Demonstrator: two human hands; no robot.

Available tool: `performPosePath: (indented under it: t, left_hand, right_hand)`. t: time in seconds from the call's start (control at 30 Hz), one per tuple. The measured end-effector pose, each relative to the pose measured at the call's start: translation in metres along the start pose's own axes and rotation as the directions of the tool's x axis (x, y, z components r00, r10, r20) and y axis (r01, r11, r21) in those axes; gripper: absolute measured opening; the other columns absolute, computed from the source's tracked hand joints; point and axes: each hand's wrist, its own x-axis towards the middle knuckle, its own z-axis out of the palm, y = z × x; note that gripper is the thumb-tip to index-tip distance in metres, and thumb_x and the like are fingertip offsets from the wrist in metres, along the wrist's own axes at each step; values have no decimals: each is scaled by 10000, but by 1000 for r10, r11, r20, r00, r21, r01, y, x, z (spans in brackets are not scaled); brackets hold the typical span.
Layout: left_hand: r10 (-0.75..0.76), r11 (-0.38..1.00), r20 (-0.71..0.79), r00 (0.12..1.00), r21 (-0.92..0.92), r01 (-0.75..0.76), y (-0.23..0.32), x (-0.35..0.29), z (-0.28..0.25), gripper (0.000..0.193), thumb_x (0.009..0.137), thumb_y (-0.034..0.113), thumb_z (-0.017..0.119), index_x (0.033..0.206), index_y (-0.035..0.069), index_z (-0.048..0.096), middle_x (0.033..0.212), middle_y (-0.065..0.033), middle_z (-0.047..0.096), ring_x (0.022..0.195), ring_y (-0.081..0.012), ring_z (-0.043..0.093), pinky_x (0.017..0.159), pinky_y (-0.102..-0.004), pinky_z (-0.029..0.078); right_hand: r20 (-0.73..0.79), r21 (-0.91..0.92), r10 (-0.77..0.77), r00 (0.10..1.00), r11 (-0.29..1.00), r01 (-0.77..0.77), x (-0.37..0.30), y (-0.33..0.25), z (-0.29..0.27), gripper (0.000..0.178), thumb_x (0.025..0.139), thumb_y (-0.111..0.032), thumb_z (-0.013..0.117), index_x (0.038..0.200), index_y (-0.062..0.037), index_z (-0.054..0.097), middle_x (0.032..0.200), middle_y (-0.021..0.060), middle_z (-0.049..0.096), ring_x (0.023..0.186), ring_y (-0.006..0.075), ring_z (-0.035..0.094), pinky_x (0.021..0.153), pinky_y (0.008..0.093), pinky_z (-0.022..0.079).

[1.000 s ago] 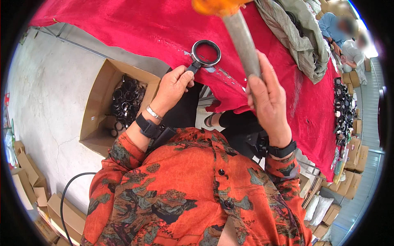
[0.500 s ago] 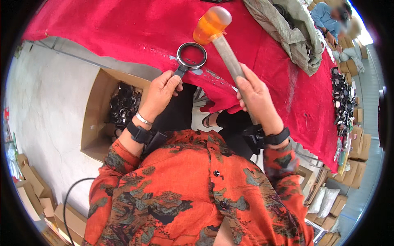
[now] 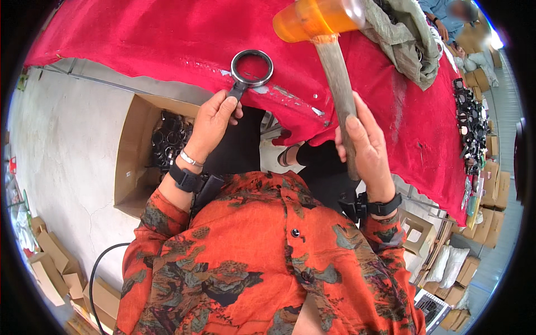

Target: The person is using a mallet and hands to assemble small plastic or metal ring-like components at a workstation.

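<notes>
At upper right, a grey-green sack (image 3: pixel 410 47) on the red cloth (image 3: pixel 167 39); farther behind, a person in blue (image 3: pixel 438 8). At right, brown cartons (image 3: pixel 490 181) and white bags (image 3: pixel 455 265). At lower left, cardboard boxes (image 3: pixel 51 276) and a curved black cable (image 3: pixel 95 268).

Nothing readable here, folks; no lettering to be made out on the mallet (image 3: pixel 334 64), none on the black handled ring (image 3: pixel 240 87) either; down on the cardboard box (image 3: pixel 133 142) sits a tiny pale patch (image 3: pixel 128 173), possibly a label, far too small to read; any print on the right-hand cartons (image 3: pixel 491 181) is lost.
</notes>
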Motion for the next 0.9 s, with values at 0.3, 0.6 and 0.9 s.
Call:
performPosePath:
  t: [0.3,0.6,0.9]
  left_hand:
    - [-19,1000,-29,999,-1,19,-1,-3,0,276,1023,297,459,1001,45,572,868,-12,591,795,-97,577,682,-246,489]
    - [-24,999,-48,999,-25,23,0,-4,-1,263,1022,283,464,982,53,584,853,-5,595,771,-82,572,666,-239,486]
    - [-53,998,-34,998,34,54,13,-3,-2,275,1008,289,495,931,45,598,804,-1,608,761,-93,581,675,-267,487]
  right_hand:
    - [17,121,6,1000,993,-8,-34,30,-8,507,990,-221,501,1453,-53,381,793,29,567,568,72,490,510,219,418]
    - [136,-387,-236,962,882,271,-35,13,13,477,902,-71,618,1349,15,477,1030,198,659,932,299,664,852,322,500]
    - [125,-243,-56,991,966,86,11,4,44,458,959,-193,590,1368,-27,470,746,54,583,584,60,522,480,251,433]
